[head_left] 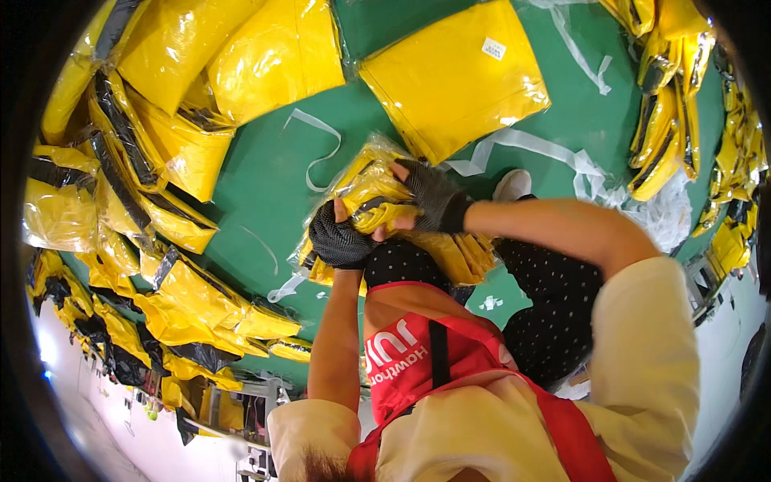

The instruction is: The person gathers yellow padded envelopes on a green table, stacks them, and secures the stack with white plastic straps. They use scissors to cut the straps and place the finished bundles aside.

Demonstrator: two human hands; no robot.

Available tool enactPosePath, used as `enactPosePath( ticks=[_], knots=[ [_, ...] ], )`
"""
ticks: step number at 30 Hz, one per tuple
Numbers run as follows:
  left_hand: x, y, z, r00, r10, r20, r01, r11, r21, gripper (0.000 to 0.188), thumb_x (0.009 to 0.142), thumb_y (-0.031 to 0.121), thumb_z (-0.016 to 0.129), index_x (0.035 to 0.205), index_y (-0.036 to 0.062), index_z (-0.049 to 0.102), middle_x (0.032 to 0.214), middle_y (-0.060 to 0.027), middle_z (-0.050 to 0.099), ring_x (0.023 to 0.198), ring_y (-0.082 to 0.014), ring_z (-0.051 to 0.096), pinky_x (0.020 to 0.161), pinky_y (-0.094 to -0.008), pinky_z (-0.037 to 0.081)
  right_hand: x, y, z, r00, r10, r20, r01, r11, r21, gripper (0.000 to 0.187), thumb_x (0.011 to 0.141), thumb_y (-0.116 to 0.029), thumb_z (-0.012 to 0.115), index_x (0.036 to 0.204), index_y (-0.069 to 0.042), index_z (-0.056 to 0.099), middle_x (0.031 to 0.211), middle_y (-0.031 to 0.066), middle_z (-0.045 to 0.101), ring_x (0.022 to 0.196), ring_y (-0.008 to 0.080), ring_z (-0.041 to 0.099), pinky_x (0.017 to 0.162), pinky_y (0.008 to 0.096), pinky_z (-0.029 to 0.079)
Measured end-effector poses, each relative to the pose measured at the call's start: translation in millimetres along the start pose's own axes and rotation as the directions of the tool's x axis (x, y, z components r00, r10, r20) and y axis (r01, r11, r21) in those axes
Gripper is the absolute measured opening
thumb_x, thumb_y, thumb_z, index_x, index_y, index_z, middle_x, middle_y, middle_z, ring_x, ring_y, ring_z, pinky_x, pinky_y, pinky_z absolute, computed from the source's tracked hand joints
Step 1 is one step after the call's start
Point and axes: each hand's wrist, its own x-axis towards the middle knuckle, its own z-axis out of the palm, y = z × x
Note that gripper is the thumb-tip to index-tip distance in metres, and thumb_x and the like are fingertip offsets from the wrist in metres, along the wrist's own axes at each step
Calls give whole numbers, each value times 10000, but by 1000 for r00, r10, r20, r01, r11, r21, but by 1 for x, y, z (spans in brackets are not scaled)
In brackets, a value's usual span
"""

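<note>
Close in front of my lap is a yellow folded bundle point(371, 178) in clear, crinkled plastic, with some dark patches. My left hand point(341, 237), in a dark fingerless glove, grips its near left side. My right hand point(434, 197), gloved the same way, has its fingers wrapped over the right side. Under and beside the bundle, more yellow wrapped pieces point(458, 255) lie against my dotted trouser leg. Just beyond my hands a large flat yellow package point(458, 80) with a small white label rests on the green floor point(265, 161).
Heaps of yellow and black wrapped packages point(177, 153) fill the left side. Another stack point(666, 104) stands at the right. White plastic strips point(554, 151) and crumpled clear film point(662, 210) lie on the floor. A metal bench point(265, 390) is at the lower left.
</note>
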Motion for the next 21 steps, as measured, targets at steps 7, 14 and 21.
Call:
enactPosePath(
  ticks=[7, 14, 21],
  knots=[
    [-10, 6, 6, 972, 9, -236, -18, 999, -35, 709, 697, 650, 443, 957, -6, 514, 715, -173, 498, 613, -347, 497, 528, -404, 398, 12, 133, -79, 909, 407, 93, -377, 895, -240, 450, 824, -486, 425, 878, -74, 599, 829, 178, 612, 736, 353, 585, 687, 420, 456],
    [-20, 39, -24, 996, -79, -36, 82, 994, 67, 915, 717, 667, 483, 1288, -29, 319, 1176, -291, 437, 1052, -392, 451, 909, -452, 342, 21, 80, -62, 924, 26, -381, 69, 970, 232, 206, 838, -218, 566, 991, -86, 603, 935, 83, 631, 836, 214, 605, 750, 304, 477],
    [36, 114, -63, 918, 268, 293, -357, 880, 313, 469, 780, 266, 591, 1146, -13, 496, 1209, -242, 430, 1112, -397, 394, 962, -470, 279, -32, 40, -31, 990, -60, -125, 124, 786, 606, 261, 758, -225, 674, 919, -41, 584, 869, 82, 608, 808, 179, 594, 729, 293, 475]
  ],
)
